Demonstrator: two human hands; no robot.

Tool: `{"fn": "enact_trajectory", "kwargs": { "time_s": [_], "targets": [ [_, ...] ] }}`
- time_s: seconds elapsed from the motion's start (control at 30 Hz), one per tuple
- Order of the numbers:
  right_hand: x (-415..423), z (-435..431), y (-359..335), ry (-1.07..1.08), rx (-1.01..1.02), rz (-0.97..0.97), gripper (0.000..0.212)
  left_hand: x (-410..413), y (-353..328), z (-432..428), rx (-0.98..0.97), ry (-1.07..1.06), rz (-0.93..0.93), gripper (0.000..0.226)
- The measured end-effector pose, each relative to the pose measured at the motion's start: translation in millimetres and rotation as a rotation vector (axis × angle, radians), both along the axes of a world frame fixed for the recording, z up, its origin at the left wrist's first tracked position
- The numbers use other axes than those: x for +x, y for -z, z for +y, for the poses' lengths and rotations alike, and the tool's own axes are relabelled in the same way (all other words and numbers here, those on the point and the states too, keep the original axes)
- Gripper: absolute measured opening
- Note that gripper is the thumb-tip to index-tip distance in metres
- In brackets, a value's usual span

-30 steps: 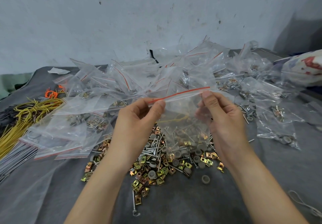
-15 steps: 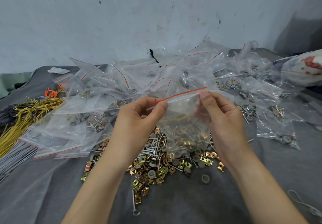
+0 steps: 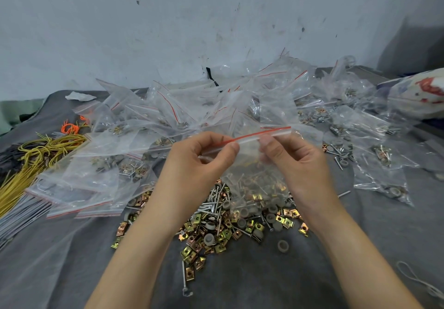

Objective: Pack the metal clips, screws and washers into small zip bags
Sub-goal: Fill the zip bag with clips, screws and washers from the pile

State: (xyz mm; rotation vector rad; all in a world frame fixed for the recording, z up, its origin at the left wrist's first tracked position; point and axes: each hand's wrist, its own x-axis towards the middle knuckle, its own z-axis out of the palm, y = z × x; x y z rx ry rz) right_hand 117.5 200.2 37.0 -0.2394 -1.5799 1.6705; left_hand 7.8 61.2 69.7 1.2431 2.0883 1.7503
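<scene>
The right hand (image 3: pixel 295 159) now pinches the red-striped seal (image 3: pixel 276 132) of the clear zip bag (image 3: pixel 254 181) nearer the left hand (image 3: pixel 204 162), also pinching; sealing seems underway.

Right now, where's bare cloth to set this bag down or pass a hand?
Free: grey cloth left-front, between the grey rods and the loose clip pile; a strip on the near side of that pile; right-front, below the outlying bags. Crowded: bag heap across the back, yellow wires far left.
</scene>
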Motion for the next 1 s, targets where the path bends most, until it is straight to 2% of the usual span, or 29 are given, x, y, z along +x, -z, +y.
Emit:
{"fn": "enact_trajectory", "kwargs": {
  "time_s": [0.23, 0.53, 1.0],
  "targets": [
    [0.4, -1.8, -0.1, -0.021, 0.019, 0.006, 0.008, 1.4, -0.9, 0.9, -0.007, 0.005, 0.024, 0.009],
    [1.8, -4.6, -0.3, -0.037, 0.094, -0.021, 0.007, 1.1, -5.3, 0.3, -0.086, 0.014, 0.189, 0.007],
    [-1.8, -2.1, 3.4, -0.041, 0.109, -0.002, 0.008, 2.5, -6.3, 2.0, -0.086, -0.006, 0.278, 0.004]
  ]
}}
